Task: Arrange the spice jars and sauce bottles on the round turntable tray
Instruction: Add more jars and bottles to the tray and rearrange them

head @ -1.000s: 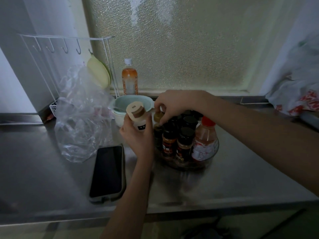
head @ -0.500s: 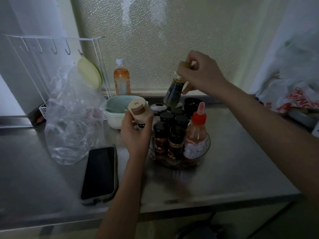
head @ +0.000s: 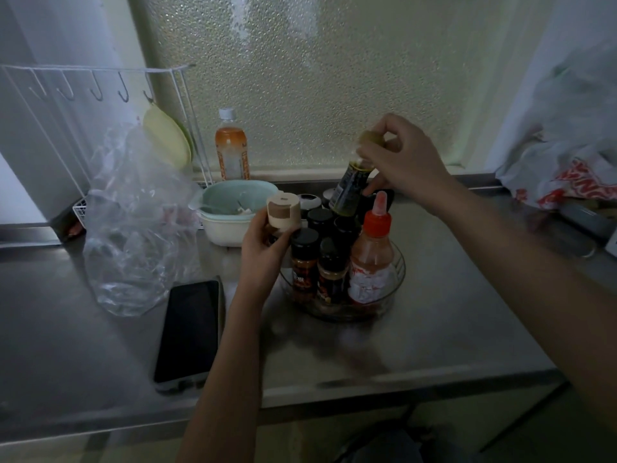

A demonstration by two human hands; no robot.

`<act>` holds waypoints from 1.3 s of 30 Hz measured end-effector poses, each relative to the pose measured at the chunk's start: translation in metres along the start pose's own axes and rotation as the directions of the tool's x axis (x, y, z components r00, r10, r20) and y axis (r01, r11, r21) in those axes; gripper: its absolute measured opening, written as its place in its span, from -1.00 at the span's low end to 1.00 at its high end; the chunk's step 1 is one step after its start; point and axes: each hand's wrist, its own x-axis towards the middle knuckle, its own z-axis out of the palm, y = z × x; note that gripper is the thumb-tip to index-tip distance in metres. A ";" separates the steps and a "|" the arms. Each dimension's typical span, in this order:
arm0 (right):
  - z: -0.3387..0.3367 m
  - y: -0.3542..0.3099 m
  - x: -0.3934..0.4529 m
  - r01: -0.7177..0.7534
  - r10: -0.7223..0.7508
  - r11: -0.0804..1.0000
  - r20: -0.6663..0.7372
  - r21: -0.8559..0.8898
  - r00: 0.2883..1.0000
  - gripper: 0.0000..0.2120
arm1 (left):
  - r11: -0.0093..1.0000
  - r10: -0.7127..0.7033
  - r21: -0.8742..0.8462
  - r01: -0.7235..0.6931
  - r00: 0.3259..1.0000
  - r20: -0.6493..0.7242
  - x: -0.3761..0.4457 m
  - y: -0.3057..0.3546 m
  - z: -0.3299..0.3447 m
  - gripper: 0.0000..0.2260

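i see my right hand point(head: 402, 162) up above the back of the round turntable tray point(head: 397, 279), fingers pinched around the cap end of a dark glass bottle point(head: 349, 188). the bottle hangs tilted, its yellowish cap in my fingertips and its base pointing down and left toward the black lids at the rear of the tray, clear of them as far as i can tell. my left hand point(head: 263, 252) is closed around a small jar with a pale, ridged beige lid point(head: 283, 213), held at the tray's left edge, just beside the nearest jars; whether the jar touches the tray i cannot tell.

the tray is clear and shallow with a low curved wall, sitting on the dull, brushed-metal worktop point(head: 434, 329). inside it stand several spice jars point(head: 303, 265) with round black lids and reddish-brown contents, packed touching each other, and at the right front a soft-looking squeeze bottle point(head: 372, 262) of orange-red sauce with a red nozzle cap.

left of the tray lies a dark, glossy phone point(head: 190, 332) flat on the worktop, and beyond it a crumpled clear plastic bag point(head: 133, 228). behind my left hand sits a pale green bowl nested in a cream one point(head: 230, 208), and an orange drink bottle point(head: 232, 152) stands upright against the pebbled frosted window point(head: 317, 78).
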 end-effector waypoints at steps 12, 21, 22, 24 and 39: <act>-0.005 0.014 -0.006 -0.132 0.129 0.974 0.028 0.182 0.991 -0.87 | 0.959 -0.158 -0.209 0.192 0.973 0.169 0.003 0.003 -0.016 -0.60; -0.004 0.016 -0.007 -0.119 0.118 0.978 0.018 0.174 0.993 -0.90 | 0.943 -0.186 -0.223 0.246 0.948 0.258 0.004 0.005 -0.025 -0.41; -0.003 0.017 -0.007 -0.121 0.120 0.976 0.019 0.179 0.993 -0.90 | 0.946 -0.193 -0.207 0.250 0.946 0.259 0.004 0.004 -0.026 -0.42; -0.002 0.017 -0.007 -0.123 0.121 0.975 0.020 0.183 0.992 -0.90 | 0.958 -0.197 -0.155 0.242 0.946 0.257 0.005 0.003 -0.025 -0.49; 0.002 0.015 -0.008 -0.119 0.118 0.978 0.020 0.170 0.993 -0.87 | 0.978 -0.178 -0.060 0.200 0.949 0.261 0.004 0.003 -0.022 -0.55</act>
